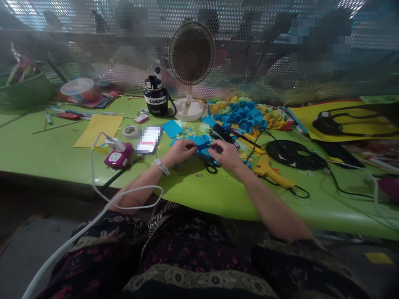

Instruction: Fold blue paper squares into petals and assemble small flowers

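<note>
- The left hand and right hand meet over a folded blue paper piece, just above the near edge of the heap of paper scraps.
- Each grip is closed, pinching the paper between fingertips; the piece sits between the hands, held off the desk.
- A white wristband circles the left wrist.
- Black-handled scissors lie just under the hands.
- A yellow glue gun and a black ring lie right of the right hand.
- Beyond the hands sits a heap of blue paper petals, with a small electric fan behind it.
- Left of the left hand are a blurred phone, a tape roll and a yellow card sheet.
</note>
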A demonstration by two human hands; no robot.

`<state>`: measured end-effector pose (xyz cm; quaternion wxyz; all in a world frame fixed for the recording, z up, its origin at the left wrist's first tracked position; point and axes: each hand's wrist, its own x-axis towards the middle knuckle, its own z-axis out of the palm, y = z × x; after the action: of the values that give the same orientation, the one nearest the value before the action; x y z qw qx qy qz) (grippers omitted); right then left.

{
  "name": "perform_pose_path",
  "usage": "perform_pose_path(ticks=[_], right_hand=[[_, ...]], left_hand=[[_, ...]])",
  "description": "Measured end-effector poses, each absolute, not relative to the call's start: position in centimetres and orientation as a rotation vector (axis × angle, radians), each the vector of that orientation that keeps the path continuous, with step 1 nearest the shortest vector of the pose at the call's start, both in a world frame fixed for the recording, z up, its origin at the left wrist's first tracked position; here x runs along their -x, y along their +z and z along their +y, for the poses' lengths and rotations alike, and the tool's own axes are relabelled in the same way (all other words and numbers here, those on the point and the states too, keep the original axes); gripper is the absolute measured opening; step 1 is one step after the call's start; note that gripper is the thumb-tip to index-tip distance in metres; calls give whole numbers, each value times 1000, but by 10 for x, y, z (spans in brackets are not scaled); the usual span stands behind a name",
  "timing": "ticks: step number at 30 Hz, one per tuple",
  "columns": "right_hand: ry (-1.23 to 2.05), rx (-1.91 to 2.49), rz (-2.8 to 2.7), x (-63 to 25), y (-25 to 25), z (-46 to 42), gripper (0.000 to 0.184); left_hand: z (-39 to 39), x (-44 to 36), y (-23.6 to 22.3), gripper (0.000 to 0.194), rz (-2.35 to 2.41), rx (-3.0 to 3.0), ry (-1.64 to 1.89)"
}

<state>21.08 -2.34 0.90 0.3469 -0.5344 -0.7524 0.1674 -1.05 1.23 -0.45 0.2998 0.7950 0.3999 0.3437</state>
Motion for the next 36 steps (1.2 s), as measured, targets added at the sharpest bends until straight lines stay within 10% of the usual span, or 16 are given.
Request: perform_pose_path(ticks=[25, 36], right_hand=[[289, 1769, -1331, -278, 24, 23, 18], [104, 2277, -1529, -286, 17, 29, 23]], left_hand=[[35, 34, 3, 22, 1436, -1957, 1146], [51, 42, 12, 19, 1886, -2196, 681]])
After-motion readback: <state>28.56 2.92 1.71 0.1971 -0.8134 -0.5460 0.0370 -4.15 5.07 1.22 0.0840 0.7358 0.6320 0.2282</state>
